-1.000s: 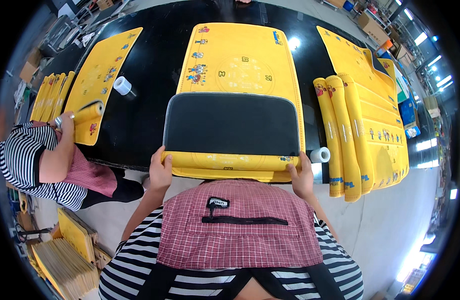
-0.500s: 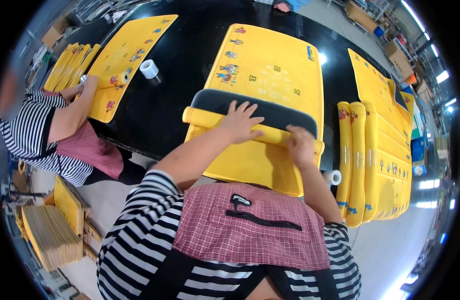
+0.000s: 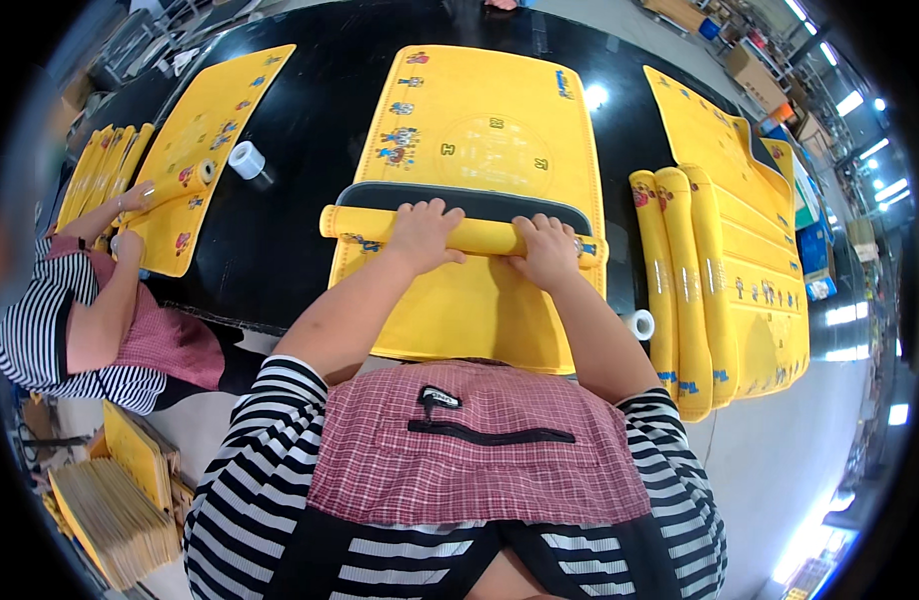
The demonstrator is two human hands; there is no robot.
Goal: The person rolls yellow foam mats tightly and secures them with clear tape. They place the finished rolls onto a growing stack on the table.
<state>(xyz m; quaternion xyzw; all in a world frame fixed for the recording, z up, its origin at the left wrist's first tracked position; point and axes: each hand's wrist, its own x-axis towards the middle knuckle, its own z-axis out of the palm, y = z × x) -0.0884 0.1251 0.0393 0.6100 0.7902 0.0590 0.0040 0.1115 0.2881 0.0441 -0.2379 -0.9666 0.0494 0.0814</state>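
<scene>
A yellow printed mat [image 3: 490,130] lies flat on the black table [image 3: 310,130] in front of me. Across its middle lies a tight yellow roll [image 3: 365,224], a rolled mat with a black underside [image 3: 480,203] showing just beyond it. My left hand [image 3: 425,232] presses down on the roll left of centre, fingers curled over it. On the roll's right part rests my right hand [image 3: 548,250], gripping in the same way. The near part of a flat yellow mat [image 3: 460,320] reaches the table's front edge.
Several rolled yellow mats [image 3: 680,280] lie at the right, beside a stack of flat ones [image 3: 750,250]. A white tape roll [image 3: 640,323] sits near them, another tape roll [image 3: 247,160] at left. A co-worker's hands [image 3: 130,205] roll a mat [image 3: 200,140] at far left. Stacked yellow packs [image 3: 110,500] stand on the floor.
The roll has travelled away from me across the mat and grown thicker; less black underside shows. Both my hands moved forward with it. The co-worker's roll has also advanced.
</scene>
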